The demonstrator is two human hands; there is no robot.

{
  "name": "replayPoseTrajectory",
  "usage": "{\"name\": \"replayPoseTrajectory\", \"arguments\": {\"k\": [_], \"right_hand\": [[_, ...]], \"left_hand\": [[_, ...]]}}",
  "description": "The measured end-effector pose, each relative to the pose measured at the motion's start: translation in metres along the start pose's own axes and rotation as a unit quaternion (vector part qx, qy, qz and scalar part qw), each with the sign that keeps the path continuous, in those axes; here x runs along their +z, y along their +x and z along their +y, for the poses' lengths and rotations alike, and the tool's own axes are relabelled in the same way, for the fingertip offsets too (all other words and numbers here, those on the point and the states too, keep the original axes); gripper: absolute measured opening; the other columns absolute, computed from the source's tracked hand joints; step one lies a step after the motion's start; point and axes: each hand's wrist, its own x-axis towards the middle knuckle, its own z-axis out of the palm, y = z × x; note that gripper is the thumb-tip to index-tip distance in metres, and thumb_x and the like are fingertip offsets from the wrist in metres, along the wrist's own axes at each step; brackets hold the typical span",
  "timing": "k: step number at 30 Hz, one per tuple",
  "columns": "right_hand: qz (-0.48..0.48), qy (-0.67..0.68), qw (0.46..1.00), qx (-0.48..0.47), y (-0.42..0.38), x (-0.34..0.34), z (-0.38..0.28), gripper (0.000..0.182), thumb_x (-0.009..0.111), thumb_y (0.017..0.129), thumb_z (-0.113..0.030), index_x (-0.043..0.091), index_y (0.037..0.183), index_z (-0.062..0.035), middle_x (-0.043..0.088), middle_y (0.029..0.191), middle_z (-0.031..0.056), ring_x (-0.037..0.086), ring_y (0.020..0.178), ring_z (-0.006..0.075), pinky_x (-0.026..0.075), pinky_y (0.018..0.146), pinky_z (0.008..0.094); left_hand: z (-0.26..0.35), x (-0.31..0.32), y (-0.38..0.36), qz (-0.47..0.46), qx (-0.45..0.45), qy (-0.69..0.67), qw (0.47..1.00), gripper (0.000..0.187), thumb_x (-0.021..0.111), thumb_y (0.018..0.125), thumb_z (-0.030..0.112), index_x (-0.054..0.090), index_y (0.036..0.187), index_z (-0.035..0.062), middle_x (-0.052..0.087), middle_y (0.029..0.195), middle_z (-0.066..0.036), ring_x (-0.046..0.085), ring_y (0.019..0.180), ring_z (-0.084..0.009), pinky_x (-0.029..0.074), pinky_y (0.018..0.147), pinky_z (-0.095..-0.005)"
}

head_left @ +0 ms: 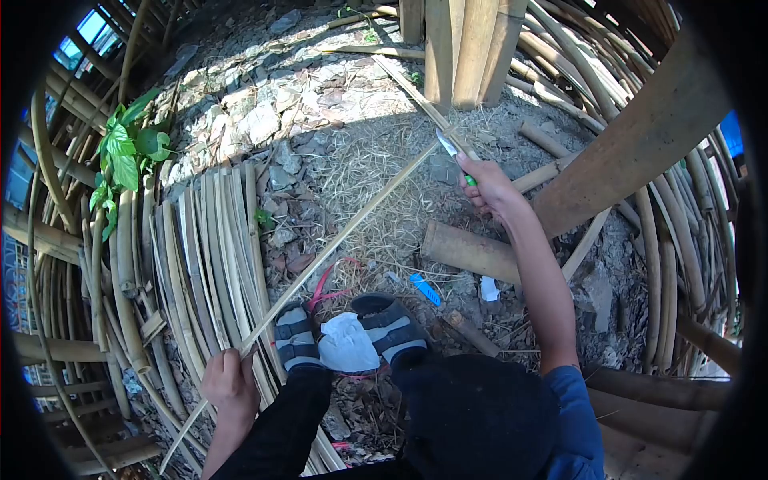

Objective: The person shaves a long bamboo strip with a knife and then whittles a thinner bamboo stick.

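A long, thin bamboo strip (350, 226) runs diagonally across the view from lower left to upper right. My left hand (230, 379) is closed around its lower part, beside my left foot. In my right hand (490, 189) is a knife (447, 145) with a green and white handle, its blade pointing up and left. The blade meets the strip's upper end, where a second pale bamboo length (406, 86) crosses from above. Whether the blade is cutting in cannot be made out. Curled bamboo shavings (376, 172) cover the ground below.
Split bamboo strips (212, 248) lie in a bundle at left, near a leafy plant (120, 152). A thick bamboo pole (632, 136) slants at right. On the ground are a cut bamboo section (470, 250), a blue plastic piece (425, 289) and a white bag (348, 344) between sandalled feet.
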Motion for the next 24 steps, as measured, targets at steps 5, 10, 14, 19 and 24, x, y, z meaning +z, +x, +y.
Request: {"name": "replayPoseTrajectory", "arguments": {"k": [5, 10, 14, 19, 24], "right_hand": [[-0.046, -0.046, 0.998, 0.017, -0.007, 0.014, 0.004, 0.050, 0.045, 0.100, -0.051, 0.048, 0.071, -0.0111, 0.034, 0.052, -0.0051, 0.025, 0.039, 0.0061, 0.018, 0.036, 0.0255], [0.213, 0.036, 0.973, -0.083, 0.025, -0.008, 0.000, 0.047, 0.045, 0.102, -0.046, 0.050, 0.074, -0.0082, 0.038, 0.056, -0.0036, 0.031, 0.043, 0.0069, 0.023, 0.038, 0.0269], [0.084, 0.087, 0.992, -0.048, -0.001, 0.001, 0.020, 0.037, 0.045, 0.103, -0.039, 0.050, 0.083, -0.0083, 0.043, 0.062, -0.0023, 0.034, 0.045, 0.0068, 0.026, 0.039, 0.0249], [0.018, 0.099, 0.976, -0.194, -0.036, 0.059, 0.042, 0.032, 0.043, 0.104, -0.036, 0.055, 0.106, -0.0064, 0.046, 0.066, -0.0017, 0.044, 0.052, 0.0067, 0.034, 0.045, 0.0218], [-0.175, 0.073, 0.978, -0.091, -0.076, 0.105, 0.045, 0.040, 0.039, 0.105, -0.040, 0.056, 0.106, -0.0040, 0.047, 0.066, -0.0005, 0.044, 0.055, 0.0062, 0.036, 0.049, 0.0208]], "left_hand": [[-0.001, 0.005, 0.000, -0.025, -0.015, -0.013, 0.999, 0.025, 0.076, 0.076, 0.006, 0.052, 0.072, 0.0022, 0.050, 0.066, -0.013, 0.052, 0.058, -0.0329, 0.038, 0.052, -0.0430], [0.000, 0.003, 0.001, -0.024, -0.006, 0.002, 1.000, 0.024, 0.076, 0.076, 0.006, 0.053, 0.073, 0.0026, 0.051, 0.067, -0.013, 0.052, 0.059, -0.0323, 0.039, 0.053, -0.0426], [-0.002, 0.007, 0.001, -0.018, -0.042, -0.021, 0.999, 0.030, 0.077, 0.078, 0.008, 0.048, 0.069, 0.0023, 0.048, 0.064, -0.014, 0.050, 0.056, -0.0337, 0.037, 0.050, -0.0435], [0.000, 0.008, 0.003, -0.030, -0.055, -0.036, 0.997, 0.034, 0.076, 0.079, 0.009, 0.045, 0.067, 0.0024, 0.047, 0.063, -0.015, 0.048, 0.053, -0.0342, 0.035, 0.049, -0.0438], [0.002, 0.015, 0.005, -0.032, -0.045, -0.028, 0.998, 0.031, 0.076, 0.081, 0.013, 0.048, 0.069, 0.0033, 0.048, 0.061, -0.014, 0.051, 0.053, -0.0330, 0.037, 0.049, -0.0432]]}}
